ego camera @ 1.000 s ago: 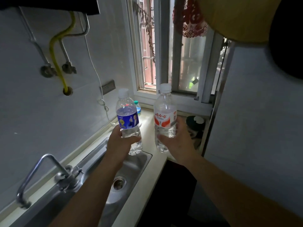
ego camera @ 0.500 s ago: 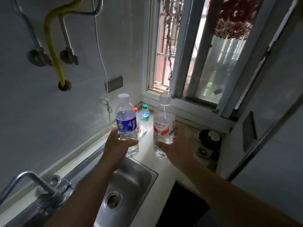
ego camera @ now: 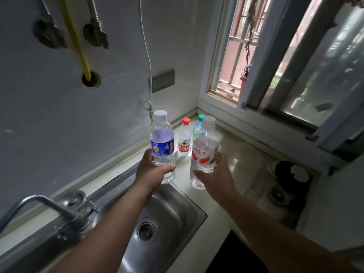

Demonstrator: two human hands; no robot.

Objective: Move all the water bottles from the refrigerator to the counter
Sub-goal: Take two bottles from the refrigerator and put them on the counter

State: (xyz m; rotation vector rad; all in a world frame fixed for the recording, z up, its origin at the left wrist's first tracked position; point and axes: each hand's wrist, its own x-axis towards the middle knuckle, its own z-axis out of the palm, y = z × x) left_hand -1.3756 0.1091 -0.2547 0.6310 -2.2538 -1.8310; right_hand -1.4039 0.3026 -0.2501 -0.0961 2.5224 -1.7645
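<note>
Two small clear plastic bottles, red-capped point(ego camera: 184, 139) and green-capped point(ego camera: 198, 126), stood on the pale worktop point(ego camera: 242, 160) at frame centre. The left hand point(ego camera: 152, 170) gripped a blue-labelled clear bottle point(ego camera: 162, 146), the right hand point(ego camera: 215, 174) a red-labelled clear bottle point(ego camera: 203, 154), both unplaced above the worktop. The refrigerator was unseen.

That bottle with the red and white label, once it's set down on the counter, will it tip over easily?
The red-and-white-label bottle looks nearly full, so it is probably heavy and fairly steady. It is tall and narrow, so a sideways knock could topple it. The right hand holds it low; the thin plastic may flex.

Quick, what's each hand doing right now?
Left hand: fingers wrapped around the blue-label bottle.
Right hand: fingers wrapped around the red-label bottle.
</note>
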